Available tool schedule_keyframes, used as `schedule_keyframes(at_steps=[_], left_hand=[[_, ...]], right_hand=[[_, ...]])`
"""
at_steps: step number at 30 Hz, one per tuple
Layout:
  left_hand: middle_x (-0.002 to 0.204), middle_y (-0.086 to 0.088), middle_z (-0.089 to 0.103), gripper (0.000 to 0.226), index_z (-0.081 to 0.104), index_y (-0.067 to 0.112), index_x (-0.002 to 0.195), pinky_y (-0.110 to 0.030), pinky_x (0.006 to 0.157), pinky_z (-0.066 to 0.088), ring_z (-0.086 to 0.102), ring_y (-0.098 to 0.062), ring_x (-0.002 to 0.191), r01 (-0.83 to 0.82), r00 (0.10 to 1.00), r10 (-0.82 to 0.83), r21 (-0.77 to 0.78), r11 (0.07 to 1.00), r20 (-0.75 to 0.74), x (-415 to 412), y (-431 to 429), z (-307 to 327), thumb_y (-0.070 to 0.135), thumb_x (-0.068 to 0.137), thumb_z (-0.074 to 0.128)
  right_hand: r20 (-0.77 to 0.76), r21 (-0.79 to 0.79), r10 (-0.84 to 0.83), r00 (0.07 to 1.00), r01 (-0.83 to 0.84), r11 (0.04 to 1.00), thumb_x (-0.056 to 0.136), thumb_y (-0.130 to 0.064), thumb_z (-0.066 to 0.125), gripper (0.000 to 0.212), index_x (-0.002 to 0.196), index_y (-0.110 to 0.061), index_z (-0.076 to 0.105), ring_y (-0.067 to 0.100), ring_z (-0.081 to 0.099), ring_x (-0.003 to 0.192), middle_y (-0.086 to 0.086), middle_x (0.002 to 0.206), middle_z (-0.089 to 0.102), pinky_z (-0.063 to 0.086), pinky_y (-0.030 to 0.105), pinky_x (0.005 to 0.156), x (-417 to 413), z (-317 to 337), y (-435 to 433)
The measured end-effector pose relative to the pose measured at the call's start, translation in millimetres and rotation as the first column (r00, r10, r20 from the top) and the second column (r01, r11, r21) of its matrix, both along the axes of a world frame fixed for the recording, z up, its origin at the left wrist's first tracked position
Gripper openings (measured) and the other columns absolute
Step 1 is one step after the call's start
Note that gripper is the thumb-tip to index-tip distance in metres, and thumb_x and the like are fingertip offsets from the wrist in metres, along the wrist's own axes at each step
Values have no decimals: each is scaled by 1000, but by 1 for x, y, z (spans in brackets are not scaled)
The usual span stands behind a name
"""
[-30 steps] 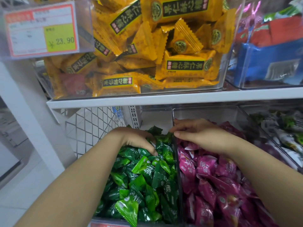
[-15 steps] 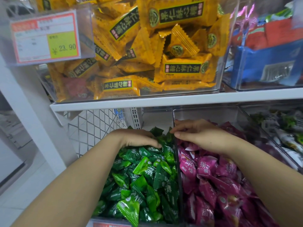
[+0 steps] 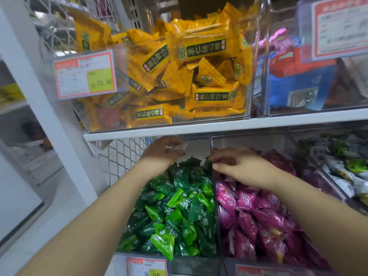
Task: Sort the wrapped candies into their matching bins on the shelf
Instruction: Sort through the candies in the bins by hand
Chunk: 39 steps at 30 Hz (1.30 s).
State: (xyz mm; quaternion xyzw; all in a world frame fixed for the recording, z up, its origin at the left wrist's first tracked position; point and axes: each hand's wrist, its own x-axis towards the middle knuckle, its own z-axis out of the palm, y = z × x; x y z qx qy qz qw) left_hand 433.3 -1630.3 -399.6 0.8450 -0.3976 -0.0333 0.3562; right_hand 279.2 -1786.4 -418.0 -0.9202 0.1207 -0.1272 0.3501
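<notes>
across the whole view in front of you runs the white shelf (image 3: pixel 219 127), with clear bins above and below its board. on top, the widest bin holds yellow packs (image 3: pixel 201 80) heaped high, and just to its right stands a bin of blue and red packs (image 3: pixel 294 84). below the board, two clear bins sit side by side, meeting along one wall: the green bin (image 3: pixel 191 265) is filled with green candies (image 3: pixel 179 212), and the pink bin (image 3: pixel 249 141) just right of it with pink candies (image 3: pixel 258 214). further right, a third bin carries grey and green packs (image 3: pixel 346 168). your left hand (image 3: pixel 163 151) is raised over the back of the green bin, above the pile and apart from it, with its fingers curled in. a small pale wrapped piece (image 3: pixel 176 147) with a toothed edge is pinched at its fingertips, though blur hides just how. your right hand (image 3: pixel 241 168) lies over the back of the pink bin and reaches to the dividing wall, fingers half bent and thumb stretched out. its fingertips (image 3: pixel 216 156) meet a dark green candy (image 3: pixel 207 163) standing at that wall, and you cannot tell whether they grip it or only touch it. a price tag (image 3: pixel 85 74) hangs on the front of the yellow packs' bin, and a lower price tag (image 3: pixel 146 265) on the green bin.
</notes>
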Motion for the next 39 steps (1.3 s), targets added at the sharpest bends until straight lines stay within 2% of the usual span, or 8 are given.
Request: schedule_keyframes(at_steps=[4, 7, 10, 17, 23, 29, 33, 39], left_hand=[[96, 16, 55, 15, 56, 23, 105, 0, 61, 38, 50, 10, 75, -16, 999, 11, -153, 988, -33, -36, 7, 13, 24, 91, 62], [90, 15, 57, 23, 53, 21, 99, -3, 61, 37, 52, 1, 79, 47, 999, -47, -105, 993, 9, -68, 4, 11, 37, 86, 65], [86, 4, 64, 19, 53, 25, 84, -14, 65, 40, 57, -4, 75, 119, 988, -134, -161, 980, -83, -99, -8, 6, 37, 85, 67], [74, 13, 56, 13, 56, 17, 88, -7, 61, 36, 49, 11, 60, 294, 930, -336, -247, 924, -149, -166, -40, 4, 24, 87, 66], [89, 16, 65, 5, 61, 32, 87, -15, 76, 45, 60, 4, 80, 313, 949, -315, -71, 947, -20, -172, -49, 4, 31, 91, 59], [92, 18, 62, 8, 62, 33, 86, -28, 85, 45, 56, 3, 87, 172, 958, -185, 79, 982, 219, -152, -42, -9, 28, 91, 58], [96, 20, 57, 9, 59, 37, 88, -40, 99, 41, 54, -2, 89, 103, 947, -138, 131, 986, 289, -143, -37, -17, 29, 90, 58], [107, 16, 52, 11, 54, 40, 92, -41, 103, 37, 50, -10, 108, 87, 948, -146, 209, 974, 283, -132, -32, -29, 30, 90, 59]], right_hand=[[45, -30, -23, 999, 24, 999, 89, -35, 60, 32, 120, -39, 54, 10, 66, 85, -13, 111, 59, 42, 1, 71, -22, 13, 5], [143, 82, 47, 989, -59, 995, 83, -26, 69, 49, 126, -38, 48, 2, 64, 85, -12, 115, 64, 50, 18, 86, -44, 13, 9], [226, 256, 33, 974, -92, 962, 78, -16, 75, 58, 120, -42, 45, 2, 66, 75, -10, 113, 63, 53, 22, 78, -70, 8, 11], [290, 219, -137, 947, 73, 973, 79, -23, 74, 28, 98, -39, 61, 29, 62, 70, 8, 79, 66, 51, 41, 68, -135, 4, 4], [353, 117, -389, 851, 372, 921, 80, -24, 72, 26, 103, -27, 60, 12, 51, 57, -4, 73, 56, 40, 20, 57, -169, 6, -34], [342, -3, -683, 646, 727, 686, 88, -20, 64, 33, 115, -5, 53, 27, 54, 85, 10, 92, 57, 35, 29, 69, -186, 5, -83], [241, -324, -727, 643, 759, 564, 89, -31, 58, 41, 124, -8, 56, 35, 44, 112, 19, 118, 57, 37, 42, 92, -186, -2, -93], [31, -485, -639, 769, 571, 663, 95, -49, 38, 44, 137, -35, 42, 22, 31, 134, -6, 142, 43, 13, 50, 114, -180, -10, -92]])
